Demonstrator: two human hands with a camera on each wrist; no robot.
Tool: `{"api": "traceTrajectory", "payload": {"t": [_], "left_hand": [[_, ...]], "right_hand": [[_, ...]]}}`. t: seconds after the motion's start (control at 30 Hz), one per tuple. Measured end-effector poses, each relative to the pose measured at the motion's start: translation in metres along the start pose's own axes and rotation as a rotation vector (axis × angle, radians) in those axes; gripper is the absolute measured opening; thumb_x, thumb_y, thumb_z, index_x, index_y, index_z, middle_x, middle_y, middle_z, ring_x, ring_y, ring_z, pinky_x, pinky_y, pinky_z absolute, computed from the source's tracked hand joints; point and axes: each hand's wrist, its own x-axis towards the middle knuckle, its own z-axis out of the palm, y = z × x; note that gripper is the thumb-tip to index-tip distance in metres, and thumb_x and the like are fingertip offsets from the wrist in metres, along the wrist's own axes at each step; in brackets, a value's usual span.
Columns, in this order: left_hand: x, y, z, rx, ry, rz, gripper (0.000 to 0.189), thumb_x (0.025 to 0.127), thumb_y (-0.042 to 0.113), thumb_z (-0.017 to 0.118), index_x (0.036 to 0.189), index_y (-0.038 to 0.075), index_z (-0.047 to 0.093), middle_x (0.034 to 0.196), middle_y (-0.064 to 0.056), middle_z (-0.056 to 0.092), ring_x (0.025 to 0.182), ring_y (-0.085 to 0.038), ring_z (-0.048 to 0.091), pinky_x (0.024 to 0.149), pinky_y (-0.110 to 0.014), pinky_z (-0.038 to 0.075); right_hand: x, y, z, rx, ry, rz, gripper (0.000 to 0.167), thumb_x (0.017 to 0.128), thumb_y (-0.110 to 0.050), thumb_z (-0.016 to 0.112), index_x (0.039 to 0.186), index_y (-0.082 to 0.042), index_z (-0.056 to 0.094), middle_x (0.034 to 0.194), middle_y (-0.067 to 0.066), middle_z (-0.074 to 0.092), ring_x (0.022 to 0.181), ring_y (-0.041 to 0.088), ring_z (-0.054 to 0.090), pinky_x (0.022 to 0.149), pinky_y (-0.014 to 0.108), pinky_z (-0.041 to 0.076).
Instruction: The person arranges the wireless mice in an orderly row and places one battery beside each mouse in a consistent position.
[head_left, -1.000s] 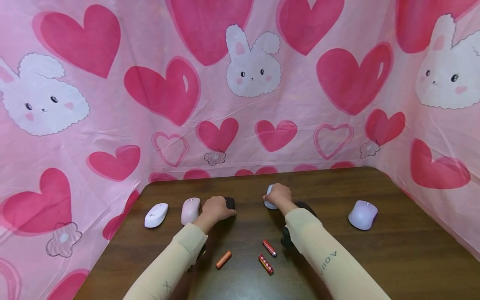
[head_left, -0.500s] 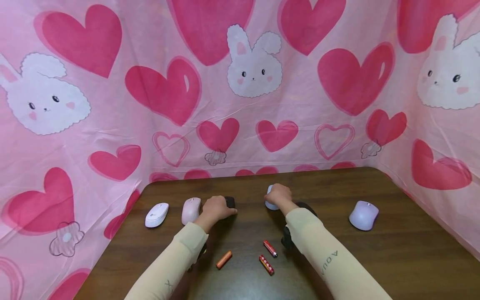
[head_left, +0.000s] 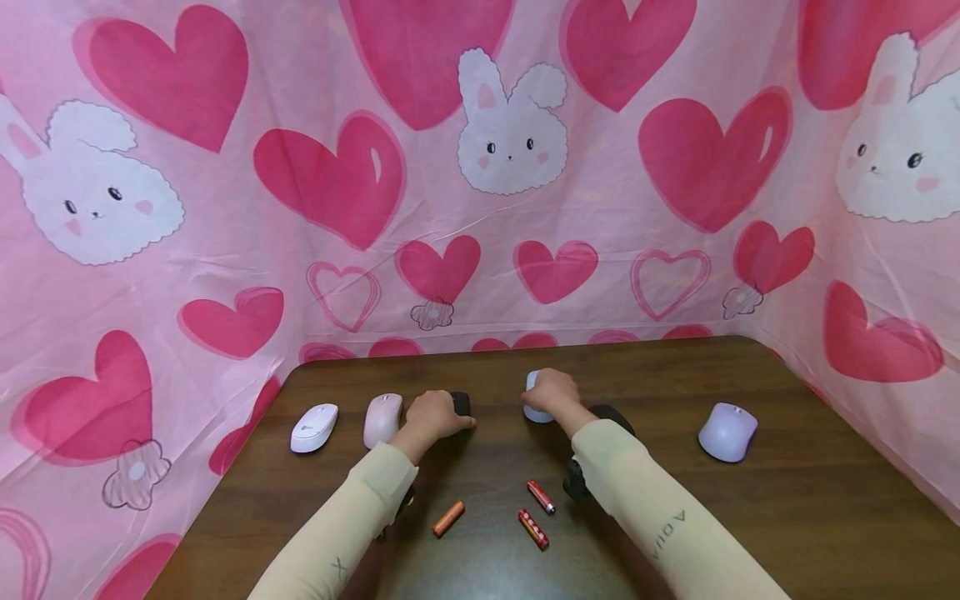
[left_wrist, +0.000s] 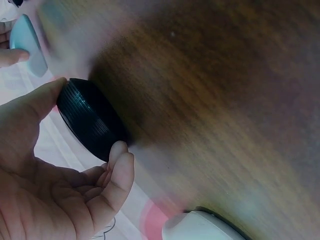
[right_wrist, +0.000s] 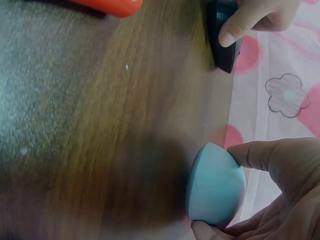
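My left hand grips a black computer mouse by its sides, thumb on one side and fingertips on the other. In the head view most of that mouse is hidden behind the hand. To the right, my right hand holds a pale blue-white mouse between thumb and fingers. Its left part shows past the hand in the head view. Just left of my left hand lies a pale pink mouse.
A white mouse lies at the far left of the wooden table, a lilac mouse at the right. Nearer the front are an orange battery and two red batteries, one behind the other. A heart-patterned cloth hangs behind.
My right hand has shifted slightly left with the pale blue-white mouse. My left hand stays on the black mouse, and the other mice and batteries keep their places.
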Motion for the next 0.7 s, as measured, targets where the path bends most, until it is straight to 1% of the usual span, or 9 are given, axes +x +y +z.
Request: {"api": "traceTrajectory", "payload": {"t": [0.2, 0.47, 0.7], "left_hand": [[0.001, 0.0, 0.0, -0.003, -0.003, -0.004, 0.063, 0.074, 0.054, 0.077, 0.101, -0.002, 0.067, 0.091, -0.014, 0.064, 0.079, -0.028, 0.059, 0.067, -0.044, 0.051], [0.001, 0.0, 0.0, -0.006, -0.016, -0.006, 0.064, 0.074, 0.054, 0.077, 0.103, -0.002, 0.067, 0.093, -0.014, 0.064, 0.079, -0.028, 0.059, 0.068, -0.045, 0.051], [0.0, -0.001, 0.0, -0.001, -0.006, 0.001, 0.063, 0.073, 0.055, 0.078, 0.1, -0.001, 0.068, 0.091, -0.014, 0.065, 0.077, -0.027, 0.06, 0.067, -0.044, 0.052]], "right_hand": [[-0.006, -0.003, 0.0, -0.026, 0.002, -0.044, 0.032, 0.083, -0.028, 0.071, 0.096, 0.002, 0.065, 0.089, 0.011, 0.061, 0.079, 0.028, 0.055, 0.068, 0.041, 0.049], [-0.013, -0.006, 0.004, -0.058, -0.023, -0.062, 0.032, 0.083, -0.028, 0.072, 0.096, 0.001, 0.065, 0.088, 0.01, 0.061, 0.078, 0.026, 0.054, 0.069, 0.041, 0.049], [-0.018, -0.008, 0.011, -0.065, -0.035, -0.079, 0.035, 0.082, -0.028, 0.073, 0.1, 0.001, 0.066, 0.09, 0.011, 0.062, 0.078, 0.026, 0.055, 0.07, 0.041, 0.049]]}}
